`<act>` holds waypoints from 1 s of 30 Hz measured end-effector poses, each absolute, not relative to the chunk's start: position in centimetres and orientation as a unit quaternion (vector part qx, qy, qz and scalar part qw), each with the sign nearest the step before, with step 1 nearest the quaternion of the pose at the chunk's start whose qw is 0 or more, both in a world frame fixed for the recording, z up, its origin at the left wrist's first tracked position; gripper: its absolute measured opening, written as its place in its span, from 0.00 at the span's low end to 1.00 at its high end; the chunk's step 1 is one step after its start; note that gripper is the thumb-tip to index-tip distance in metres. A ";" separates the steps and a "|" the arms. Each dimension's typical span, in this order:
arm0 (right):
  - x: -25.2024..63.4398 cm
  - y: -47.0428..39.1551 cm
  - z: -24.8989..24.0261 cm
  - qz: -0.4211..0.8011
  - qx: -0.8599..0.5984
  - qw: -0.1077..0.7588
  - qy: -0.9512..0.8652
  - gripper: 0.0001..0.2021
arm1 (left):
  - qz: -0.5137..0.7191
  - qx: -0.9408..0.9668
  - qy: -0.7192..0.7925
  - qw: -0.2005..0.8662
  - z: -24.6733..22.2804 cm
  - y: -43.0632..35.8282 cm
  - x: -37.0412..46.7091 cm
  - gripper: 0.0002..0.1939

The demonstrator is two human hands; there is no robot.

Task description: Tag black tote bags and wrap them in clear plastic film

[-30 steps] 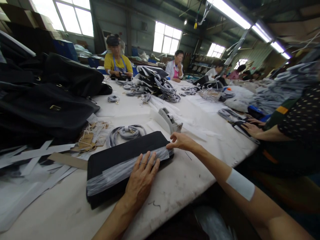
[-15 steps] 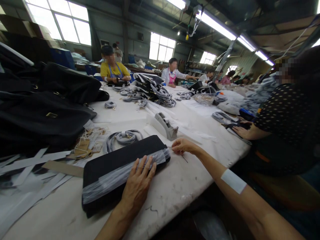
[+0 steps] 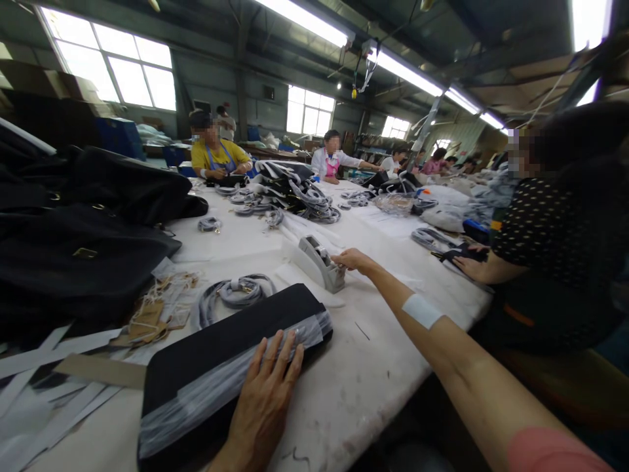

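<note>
A black bag [image 3: 221,344], banded with translucent wrap [image 3: 206,388], lies on the white surface [image 3: 383,367]. The person's left hand [image 3: 270,393] rests open on the wrap; the right hand [image 3: 351,259] touches the grey tape dispenser [image 3: 319,265], its grip unclear. A coiled grey strap [image 3: 239,301] lies just behind the bag.

1. On white flat worktop [image 3: 344,380], front centre: black oblong package [image 3: 228,342], with translucent plastic band [image 3: 211,388] along its top, under left hand [image 3: 268,393].
2. Just behind package: grey coiled strap [image 3: 239,303].
3. Behind package's right end: grey tape dispenser [image 3: 317,263], with right hand [image 3: 356,260] at its right side.
4. Left of strap: brown cardboard tags [image 3: 149,322]; farther left, black bags [image 3: 73,226].
5. Left of package: white paper strips [image 3: 52,357].
6. Beyond dispenser: heap of black pieces and grey straps [image 3: 299,190].
</note>
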State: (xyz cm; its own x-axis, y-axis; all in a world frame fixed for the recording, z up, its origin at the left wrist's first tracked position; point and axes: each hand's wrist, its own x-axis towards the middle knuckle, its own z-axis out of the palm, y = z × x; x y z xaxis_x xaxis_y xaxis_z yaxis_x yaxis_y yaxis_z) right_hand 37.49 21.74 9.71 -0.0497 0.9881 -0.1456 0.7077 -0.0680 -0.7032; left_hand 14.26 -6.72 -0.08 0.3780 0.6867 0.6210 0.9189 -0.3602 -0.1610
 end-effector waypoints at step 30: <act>41.1 16.0 6.3 0.354 -0.681 0.274 -0.579 0.07 | -0.233 -0.796 -0.521 0.202 0.3 -7.0 14.5 0.23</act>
